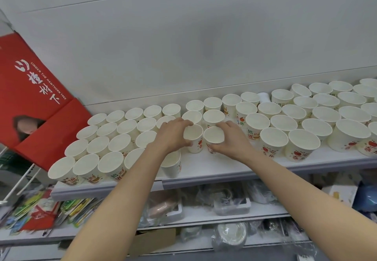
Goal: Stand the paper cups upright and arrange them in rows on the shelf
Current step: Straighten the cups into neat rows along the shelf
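While both arms reached up over the shelf (214, 171), I saw through the head camera that each hand had hold of one cup; my left hand (173, 133) curled its fingers and thumb round the left cup (193, 136), thumb low on the wall and fingers over the far rim; my right hand (231, 138) wrapped round the right cup (213, 136) the same way, fingers at the far rim and thumb near the base; both cups stood upright, mouths up, just beside each other near the middle of the shelf, with bare white shelf in front of them.

To the left, a block of cups (102, 144) stood upright in tight rows, touching one another, reaching from the back wall to the front edge; my left forearm crossed over the nearest ones; to the right, more cups (306, 122) stood upright in rows running off toward the frame's edge, their sides printed with red fruit and coloured characters; behind the two held cups, a pair of cups (204, 115) stood close, with another row behind them.

A red carton (38, 89) with white lettering leaned at the left end; below, a lower shelf (204, 213) held plastic-wrapped goods and coloured packets (40, 209).
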Motion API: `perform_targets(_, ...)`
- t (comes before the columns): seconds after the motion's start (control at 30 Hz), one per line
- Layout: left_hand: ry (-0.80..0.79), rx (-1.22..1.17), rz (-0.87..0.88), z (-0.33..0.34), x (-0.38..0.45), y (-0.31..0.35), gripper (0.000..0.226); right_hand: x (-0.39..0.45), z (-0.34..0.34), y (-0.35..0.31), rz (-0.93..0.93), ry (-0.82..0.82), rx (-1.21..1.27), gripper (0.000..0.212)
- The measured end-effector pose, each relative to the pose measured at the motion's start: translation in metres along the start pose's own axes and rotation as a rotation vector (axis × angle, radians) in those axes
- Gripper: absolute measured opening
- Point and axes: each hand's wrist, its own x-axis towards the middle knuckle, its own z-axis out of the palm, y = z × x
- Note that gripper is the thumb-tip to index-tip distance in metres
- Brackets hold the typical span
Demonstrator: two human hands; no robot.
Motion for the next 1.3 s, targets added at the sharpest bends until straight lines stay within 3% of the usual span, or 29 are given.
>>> perform_targets(0.4, 0.025, -0.079, 0.014, 0.005, 0.003, -0.001, 0.07, 0.002, -0.005, 0.004, 0.041, -0.002, 0.14, 0.085)
perform_targets(0.5, 0.114, -0.173, -0.019, -0.005, -0.013, -0.007, 0.064, -0.004, -0.009, 0.008, 0.008, 0.033, 0.129, 0.086)
perform_targets(0.67, 0.517, -0.389, -0.211, 0.003, -0.088, -0.019, 0.034, -0.036, -0.03, 0.037, -0.177, 0.342, 0.017, 0.057)
perform_targets(0.77, 0.608, -0.371, -0.279, 0.032, -0.125, -0.016, 0.034, -0.057, -0.044, 0.067, -0.161, 0.546, -0.076, 0.042)
perform_targets(1.0, 0.624, -0.219, -0.222, 0.057, -0.125, -0.008, 0.02, -0.088, -0.061, 0.104, 0.029, 0.553, -0.125, 0.04)
perform_targets(1.1, 0.621, -0.198, -0.236, 0.051, -0.123, -0.008, 0.028, -0.093, -0.064, 0.114, 0.065, 0.538, -0.135, 0.041)
perform_targets(1.23, 0.681, -0.253, -0.036, 0.046, -0.1, 0.031, 0.041, -0.097, -0.07, 0.122, 0.099, 0.561, -0.132, 0.043)
perform_targets(1.3, 0.623, -0.294, 0.101, 0.045, -0.076, 0.071, 0.04, -0.1, -0.071, 0.124, 0.086, 0.547, -0.143, 0.044)
